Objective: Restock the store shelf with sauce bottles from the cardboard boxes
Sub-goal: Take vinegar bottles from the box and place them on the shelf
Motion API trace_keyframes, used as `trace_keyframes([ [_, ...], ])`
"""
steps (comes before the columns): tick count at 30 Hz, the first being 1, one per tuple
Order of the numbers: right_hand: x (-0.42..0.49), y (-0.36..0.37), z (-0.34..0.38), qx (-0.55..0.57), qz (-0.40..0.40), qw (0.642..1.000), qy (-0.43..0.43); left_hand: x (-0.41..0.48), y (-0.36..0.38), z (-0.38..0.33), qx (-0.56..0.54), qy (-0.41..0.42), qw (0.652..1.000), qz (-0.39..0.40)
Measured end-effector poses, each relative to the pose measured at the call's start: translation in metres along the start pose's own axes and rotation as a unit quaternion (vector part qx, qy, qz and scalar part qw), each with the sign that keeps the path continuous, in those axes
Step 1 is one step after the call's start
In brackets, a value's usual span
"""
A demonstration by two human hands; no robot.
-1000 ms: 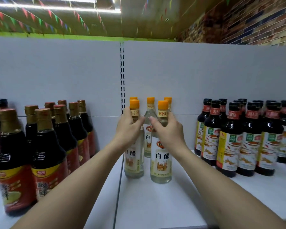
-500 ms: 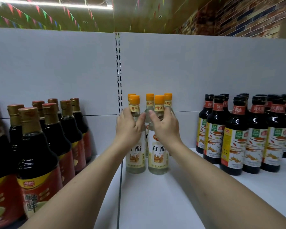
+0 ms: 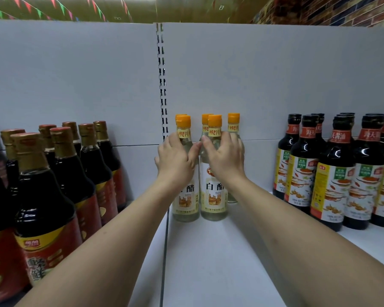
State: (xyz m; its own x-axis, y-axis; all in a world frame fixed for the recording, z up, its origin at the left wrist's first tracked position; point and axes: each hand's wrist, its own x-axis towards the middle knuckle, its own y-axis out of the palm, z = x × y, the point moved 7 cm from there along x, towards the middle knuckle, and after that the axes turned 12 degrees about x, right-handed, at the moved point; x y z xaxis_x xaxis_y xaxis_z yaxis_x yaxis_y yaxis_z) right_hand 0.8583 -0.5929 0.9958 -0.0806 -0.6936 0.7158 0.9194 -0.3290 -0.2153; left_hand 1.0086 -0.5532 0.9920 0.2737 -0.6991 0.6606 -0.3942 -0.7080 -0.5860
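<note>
Hands are both wrapped round clear, orange-capped sauce bottles on the shelf point(image 3: 208, 262): the left hand point(image 3: 175, 165) curls its fingers about the shoulder of the left front bottle point(image 3: 185, 202), and the right hand point(image 3: 225, 162) grips the shoulder of the right front bottle point(image 3: 213, 196) in the same way, thumbs nearly meeting between the two necks. Over the last second the pair has been slid away from the person and drawn together; a gap that stood between them has closed, so they now stand upright, just beside each other or touching, close in front of the rear bottles point(image 3: 233, 120) just beyond the fingers, which stand near the back panel point(image 3: 264, 85). That looks like the placing step nearly done: the two seem seated on their bases and lined up as a second row, so release is probably all that remains before going back to the boxes, which are out of view. Well out to the left of the left hand stands a block of red-labelled dark bottles point(image 3: 53, 196); well out to the right of the right hand, a block of yellow-labelled dark bottles point(image 3: 333, 187), with bare shelf between them for more stock.
</note>
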Motion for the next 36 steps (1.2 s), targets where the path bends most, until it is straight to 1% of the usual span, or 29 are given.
trace_keyframes([
  [7,0.004,0.006,-0.005,0.016,0.004,1.000,-0.006,0.003,0.002,-0.001,0.059,-0.013,0.998,-0.005],
  [14,0.007,0.009,-0.009,0.017,0.001,1.000,-0.013,0.003,0.003,0.000,0.061,-0.010,0.998,-0.016],
  [18,0.007,0.009,-0.008,0.005,0.014,1.000,-0.008,0.004,0.002,0.001,0.050,-0.003,0.999,0.004],
  [22,0.005,0.005,-0.002,-0.032,0.040,0.999,0.008,0.004,-0.001,0.000,0.036,-0.016,0.999,0.035],
  [27,0.005,-0.006,0.011,-0.141,0.097,0.983,0.070,0.002,-0.006,-0.002,0.015,-0.047,0.996,0.075],
  [29,0.005,-0.020,0.020,-0.148,0.091,0.981,0.087,0.003,-0.010,-0.002,0.025,-0.060,0.994,0.090],
  [32,-0.001,-0.048,0.030,-0.159,0.097,0.980,0.075,0.000,-0.022,-0.007,0.064,-0.045,0.993,0.092],
  [36,-0.020,-0.078,0.033,-0.198,0.162,0.966,0.043,-0.025,-0.043,-0.022,0.131,-0.008,0.988,0.084],
])
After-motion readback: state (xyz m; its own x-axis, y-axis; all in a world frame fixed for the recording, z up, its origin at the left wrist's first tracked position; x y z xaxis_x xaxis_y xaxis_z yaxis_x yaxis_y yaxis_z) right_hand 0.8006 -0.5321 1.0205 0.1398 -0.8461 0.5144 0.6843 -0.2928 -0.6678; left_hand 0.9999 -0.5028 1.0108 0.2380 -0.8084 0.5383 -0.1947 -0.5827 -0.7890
